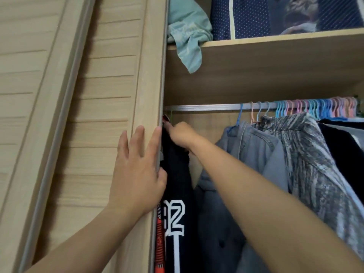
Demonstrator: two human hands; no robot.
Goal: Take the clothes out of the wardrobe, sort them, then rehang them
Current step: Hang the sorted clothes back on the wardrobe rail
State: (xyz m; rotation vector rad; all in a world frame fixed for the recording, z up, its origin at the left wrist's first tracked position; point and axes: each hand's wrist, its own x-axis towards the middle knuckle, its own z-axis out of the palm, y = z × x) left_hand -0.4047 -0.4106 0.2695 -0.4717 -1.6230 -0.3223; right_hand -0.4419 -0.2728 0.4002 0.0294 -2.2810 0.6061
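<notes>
A black garment (177,194) with white lettering hangs at the far left of the wardrobe rail (206,107), partly behind the sliding door (110,107). My right hand (182,135) grips the top of this black garment near its shoulder. My left hand (137,170) lies flat on the door's edge with straight fingers, thumb wrapped round the edge. A grey-blue shirt (254,154) on a blue hanger and a grey patterned shirt (307,154) hang to the right. A red patterned garment (160,243) shows behind the black one.
Several pink and blue empty hangers (319,109) crowd the right end of the rail. Dark clothes (344,146) hang at the far right. The shelf (275,39) above holds a crumpled teal cloth (187,34) and a navy dotted storage bag (246,16).
</notes>
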